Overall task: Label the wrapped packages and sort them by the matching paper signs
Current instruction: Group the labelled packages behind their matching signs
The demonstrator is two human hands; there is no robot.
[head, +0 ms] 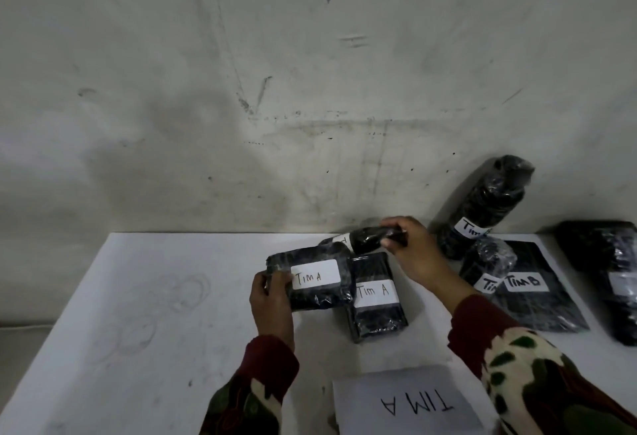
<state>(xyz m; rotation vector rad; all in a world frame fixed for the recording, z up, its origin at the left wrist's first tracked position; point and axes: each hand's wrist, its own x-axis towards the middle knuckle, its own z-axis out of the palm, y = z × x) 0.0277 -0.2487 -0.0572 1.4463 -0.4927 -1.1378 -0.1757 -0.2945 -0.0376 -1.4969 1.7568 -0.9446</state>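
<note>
Holding two black packages at once, the person is busy at the far side of the white surface [138, 296]. The right hand [410, 252] has its fingers curled round a small dark roll-shaped package [368, 240], lifted a little and tipped on its side; a bit of white label shows at its left end, but I cannot read it all. The left hand [270, 300] pinches the left edge of a flat package marked "Tim A" [310, 278], thumb on top. That one leans over a second "Tim A" package [375, 296], which lies flat on the surface just beside it.

Close to the person lies a paper sign that says "TIM A" [410, 403], upside down from here. Off to the right is another group: a tall wrapped bottle [482, 203] standing by the wall with a "Tim" label, a smaller lumpy package [487, 264] touching it, and a flat black bag marked "Tim B" [537, 293]. One more dark package [606, 272] sits at the far right edge, its label hard to read.

It looks like the sorting step: the labels seem to be on already, and the "A" packages are being gathered into one pile. Next, I think, both held packages need to be set down neatly with the other "A" one, near the sign, and kept well apart from the "B" group.
</note>
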